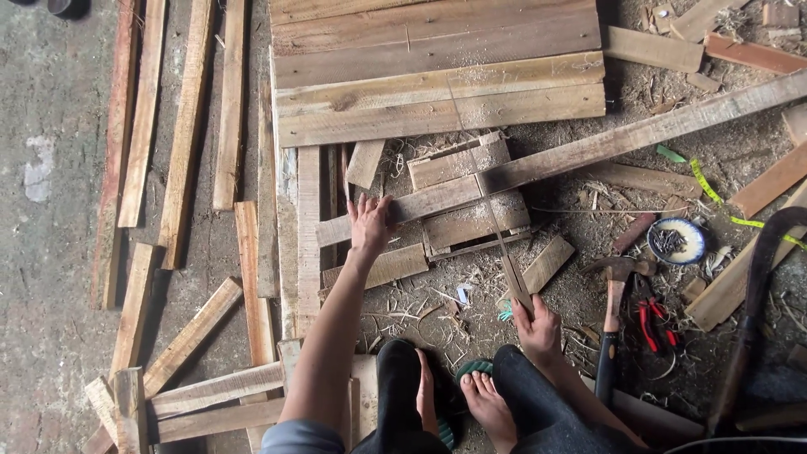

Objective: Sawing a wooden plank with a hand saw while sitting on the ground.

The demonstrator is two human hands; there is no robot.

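My left hand (pixel 371 223) presses flat on a long weathered plank (pixel 588 147) that runs diagonally from the middle of the floor up to the right. My right hand (pixel 538 329) grips the wooden handle of a hand saw (pixel 498 227), whose thin blade lies across the plank near a stack of short boards (pixel 466 197). Sawdust lies around the cut. My bare feet (pixel 487 403) in green sandals rest below.
A panel of joined planks (pixel 437 67) lies at the top. Loose slats (pixel 185 126) spread over the left floor. A hammer (pixel 614 319), red-handled pliers (pixel 654 324), a bowl of nails (pixel 677 241) and a yellow tape measure (pixel 714 197) lie at right.
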